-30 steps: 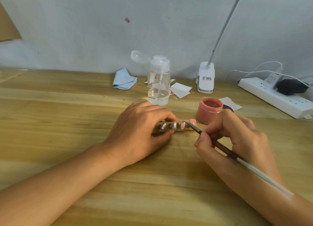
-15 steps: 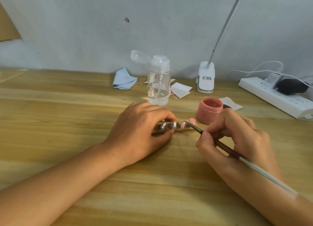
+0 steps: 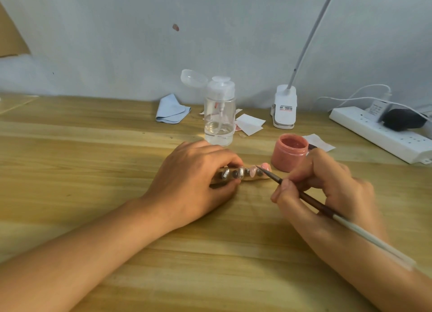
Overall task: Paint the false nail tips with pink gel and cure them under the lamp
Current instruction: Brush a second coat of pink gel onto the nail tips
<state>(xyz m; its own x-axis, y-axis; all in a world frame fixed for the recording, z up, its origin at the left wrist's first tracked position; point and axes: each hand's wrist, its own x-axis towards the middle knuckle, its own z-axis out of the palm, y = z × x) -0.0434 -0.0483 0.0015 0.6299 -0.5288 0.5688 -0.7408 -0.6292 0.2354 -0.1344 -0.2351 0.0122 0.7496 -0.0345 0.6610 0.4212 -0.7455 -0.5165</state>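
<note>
A wooden strip (image 3: pixel 247 176) carrying several false nail tips lies on the table; the tips at its right end look pink, the ones further left clear. My left hand (image 3: pixel 198 176) presses down on the strip's left part and covers it. My right hand (image 3: pixel 327 183) grips a thin brush (image 3: pixel 304 196) with a dark ferrule and white handle, its tip touching a tip near the strip's right end. An open pink gel jar (image 3: pixel 289 155) stands just behind the brush. The white clip lamp base (image 3: pixel 284 109) sits at the back, its arm rising out of view.
A clear pump bottle (image 3: pixel 219 115) with its cap flipped open stands behind my left hand. A blue cloth (image 3: pixel 171 109) and white paper scraps (image 3: pixel 249 124) lie near the wall. A white power strip (image 3: pixel 383 134) with plugs and cables runs along the right.
The brush tip has shifted slightly left and down along the strip's right end, and my right hand moved a little with it. My left hand has stayed put.
</note>
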